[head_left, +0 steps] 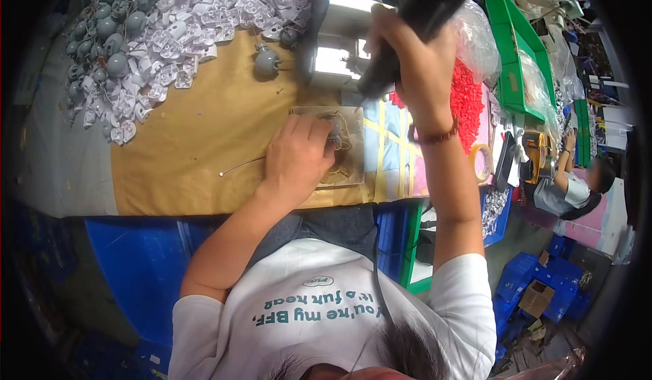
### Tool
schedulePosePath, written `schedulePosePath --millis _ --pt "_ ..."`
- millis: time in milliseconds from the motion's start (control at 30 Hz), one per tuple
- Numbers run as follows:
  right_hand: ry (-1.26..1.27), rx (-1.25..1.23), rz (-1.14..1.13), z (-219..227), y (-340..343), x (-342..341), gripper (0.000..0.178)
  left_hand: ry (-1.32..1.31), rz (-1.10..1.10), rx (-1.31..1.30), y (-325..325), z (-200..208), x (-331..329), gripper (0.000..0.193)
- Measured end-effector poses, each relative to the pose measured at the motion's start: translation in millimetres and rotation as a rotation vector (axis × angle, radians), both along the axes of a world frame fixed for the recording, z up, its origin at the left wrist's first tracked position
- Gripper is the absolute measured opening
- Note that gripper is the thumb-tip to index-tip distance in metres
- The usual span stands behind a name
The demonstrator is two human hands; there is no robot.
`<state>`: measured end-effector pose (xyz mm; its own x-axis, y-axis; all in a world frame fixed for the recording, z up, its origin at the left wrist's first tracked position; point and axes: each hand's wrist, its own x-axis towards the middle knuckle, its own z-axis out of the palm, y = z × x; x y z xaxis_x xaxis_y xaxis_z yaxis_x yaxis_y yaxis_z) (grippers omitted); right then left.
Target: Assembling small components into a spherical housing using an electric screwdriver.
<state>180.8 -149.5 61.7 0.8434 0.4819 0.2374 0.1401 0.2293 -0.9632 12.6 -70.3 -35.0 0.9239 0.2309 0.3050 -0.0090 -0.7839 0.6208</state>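
Left hand (297, 154): curled, fingertips pinching a small grey part (335, 134) down onto a clear, flat, square-cornered plate (350, 150). The plate lies at the near right of the tan sheet (197, 142), just beside a taped pastel card (394, 156).

Right hand (414, 61): raised above the plate, wrapped tight around a black, smooth-bodied power tool (414, 16) that points down toward the part; the tip is hidden behind the hand. A beaded bracelet (435, 135) sits on the wrist.

Outward: a thin metal pin (241, 166) lies loose on the tan sheet left of the left hand, well apart from everything else. A round grey ball part (266, 61) stands alone further back. Far left corner of the surface (61, 176): a heap of white flat plastic pieces (204, 20) with grey balls (109, 33) mixed in. Red pellets (466, 105) in a bag on the right. The tan sheet between heap and hand is bare, matte, with a straight near edge.
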Motion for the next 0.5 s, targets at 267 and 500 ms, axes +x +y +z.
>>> schedulePosePath --millis 267,500 --pt "-0.079 0.111 0.086 -12 -20 -53 0.046 -0.071 0.019 0.025 -1 -5 2 0.036" --pt "-0.305 -0.039 0.143 -33 -29 -56 0.059 -0.095 0.012 0.036 -1 -5 2 0.036"
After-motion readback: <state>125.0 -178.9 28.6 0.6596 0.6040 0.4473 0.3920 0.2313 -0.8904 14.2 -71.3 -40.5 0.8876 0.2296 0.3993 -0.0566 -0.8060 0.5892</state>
